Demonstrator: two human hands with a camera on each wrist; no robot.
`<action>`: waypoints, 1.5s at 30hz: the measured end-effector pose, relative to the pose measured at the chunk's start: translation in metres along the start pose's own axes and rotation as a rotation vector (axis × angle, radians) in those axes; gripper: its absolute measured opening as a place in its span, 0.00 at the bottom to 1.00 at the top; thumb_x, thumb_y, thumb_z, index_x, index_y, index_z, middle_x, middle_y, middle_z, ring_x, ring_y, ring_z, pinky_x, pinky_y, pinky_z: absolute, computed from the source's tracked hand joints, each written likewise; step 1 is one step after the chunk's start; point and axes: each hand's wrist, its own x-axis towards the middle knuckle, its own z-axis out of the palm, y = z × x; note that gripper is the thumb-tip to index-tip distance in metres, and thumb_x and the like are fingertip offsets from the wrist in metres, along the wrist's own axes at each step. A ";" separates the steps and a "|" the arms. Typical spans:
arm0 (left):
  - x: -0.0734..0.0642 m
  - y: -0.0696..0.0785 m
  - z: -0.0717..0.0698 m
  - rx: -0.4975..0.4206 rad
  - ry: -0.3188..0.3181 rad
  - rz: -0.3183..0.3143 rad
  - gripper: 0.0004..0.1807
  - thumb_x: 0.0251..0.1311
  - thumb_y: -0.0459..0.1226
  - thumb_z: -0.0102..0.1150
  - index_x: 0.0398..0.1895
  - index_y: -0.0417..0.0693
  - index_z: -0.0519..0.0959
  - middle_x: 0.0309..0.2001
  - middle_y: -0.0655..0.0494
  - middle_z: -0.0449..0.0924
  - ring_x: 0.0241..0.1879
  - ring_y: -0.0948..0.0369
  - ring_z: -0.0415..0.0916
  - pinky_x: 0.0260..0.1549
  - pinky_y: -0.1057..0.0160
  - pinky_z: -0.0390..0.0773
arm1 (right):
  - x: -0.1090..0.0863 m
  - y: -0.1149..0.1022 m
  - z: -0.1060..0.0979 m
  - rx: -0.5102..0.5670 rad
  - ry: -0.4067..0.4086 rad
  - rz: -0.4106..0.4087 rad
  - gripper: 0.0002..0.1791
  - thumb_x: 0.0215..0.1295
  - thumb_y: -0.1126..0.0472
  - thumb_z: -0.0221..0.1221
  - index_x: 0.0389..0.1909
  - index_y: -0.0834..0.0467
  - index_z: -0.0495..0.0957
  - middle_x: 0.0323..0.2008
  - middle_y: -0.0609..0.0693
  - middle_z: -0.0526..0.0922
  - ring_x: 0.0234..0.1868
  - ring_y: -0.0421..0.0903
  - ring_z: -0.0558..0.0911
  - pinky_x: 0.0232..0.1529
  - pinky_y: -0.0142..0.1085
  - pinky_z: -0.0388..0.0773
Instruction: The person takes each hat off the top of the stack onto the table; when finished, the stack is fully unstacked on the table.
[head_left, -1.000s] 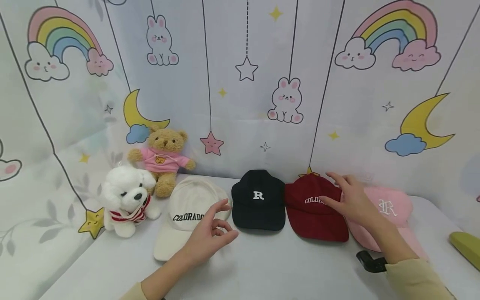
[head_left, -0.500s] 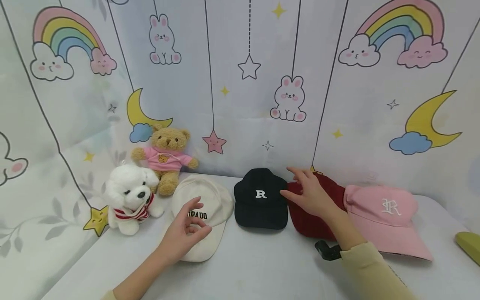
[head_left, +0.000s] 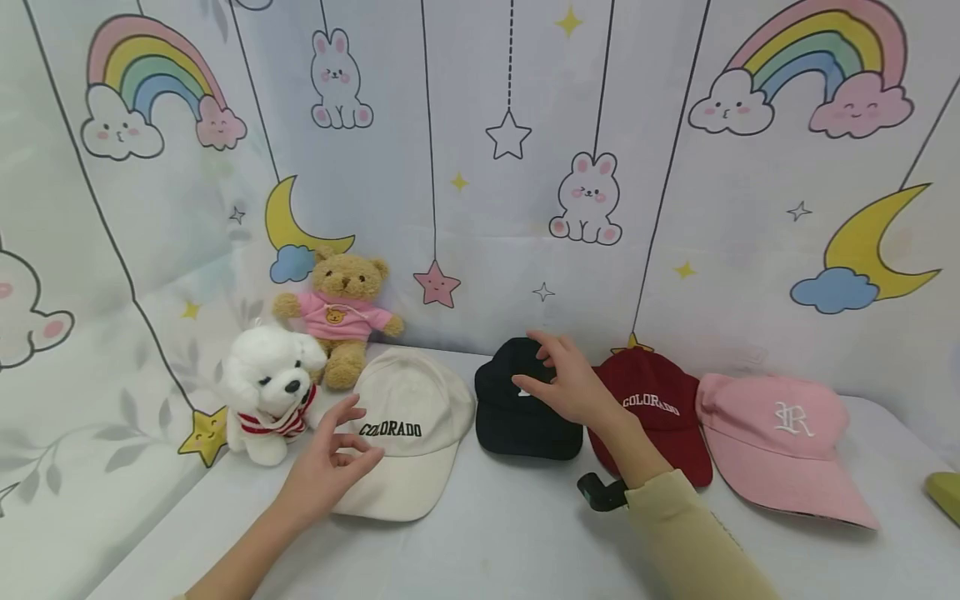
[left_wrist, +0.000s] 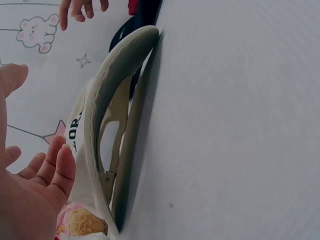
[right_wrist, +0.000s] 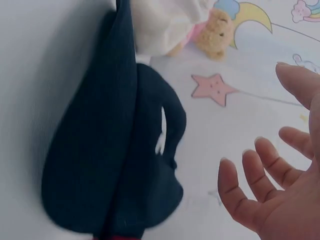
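Note:
A cream baseball cap (head_left: 412,400) with dark "COLORADO" lettering lies on the white table. My left hand (head_left: 326,462), fingers loosely bent and holding nothing, hovers by its left side; the left wrist view shows the fingertips in front of the cap (left_wrist: 92,135), contact unclear. A black cap (head_left: 525,437) sits to its right, its white letter mostly hidden behind my right hand (head_left: 566,383). That hand's fingers are spread and hold nothing; in the right wrist view a gap shows between them and the black cap (right_wrist: 95,150). Beyond stands a dark red "COLORADO" cap (head_left: 648,400).
A pink cap (head_left: 787,442) ends the row on the right. At the left sit a white plush dog (head_left: 262,375) and a teddy bear (head_left: 345,312) in a pink top. A patterned cloth (head_left: 495,217) hangs behind. A green object (head_left: 945,493) is cut off at the right edge.
My right hand has moved left, from between the red and pink caps, past the red cap to the black one. My left hand has shifted left across the cream cap, uncovering its lettering.

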 end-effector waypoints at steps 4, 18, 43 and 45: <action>-0.001 -0.004 -0.008 0.056 0.016 -0.020 0.43 0.64 0.39 0.68 0.77 0.44 0.55 0.66 0.43 0.66 0.44 0.62 0.77 0.40 0.66 0.78 | 0.007 -0.009 0.010 0.045 -0.017 0.014 0.40 0.65 0.52 0.68 0.74 0.57 0.63 0.55 0.60 0.72 0.55 0.56 0.73 0.50 0.47 0.79; -0.002 -0.026 -0.021 0.126 0.047 -0.096 0.42 0.65 0.41 0.68 0.76 0.40 0.57 0.64 0.40 0.70 0.51 0.53 0.75 0.44 0.66 0.77 | 0.037 -0.027 0.060 0.122 -0.011 0.038 0.37 0.67 0.53 0.67 0.73 0.60 0.65 0.50 0.57 0.77 0.50 0.51 0.75 0.52 0.46 0.76; -0.002 -0.038 -0.024 0.261 -0.021 -0.127 0.43 0.59 0.43 0.73 0.72 0.37 0.62 0.58 0.45 0.75 0.48 0.55 0.71 0.45 0.56 0.71 | 0.045 -0.033 0.112 0.268 -0.101 0.157 0.28 0.70 0.52 0.63 0.67 0.58 0.72 0.41 0.48 0.79 0.42 0.46 0.78 0.41 0.38 0.78; -0.002 -0.038 -0.024 0.252 -0.024 -0.136 0.44 0.59 0.44 0.73 0.72 0.37 0.62 0.58 0.44 0.75 0.49 0.54 0.71 0.46 0.55 0.71 | 0.043 -0.036 0.114 0.259 -0.116 0.151 0.27 0.70 0.53 0.63 0.65 0.58 0.73 0.39 0.48 0.79 0.40 0.45 0.77 0.40 0.37 0.77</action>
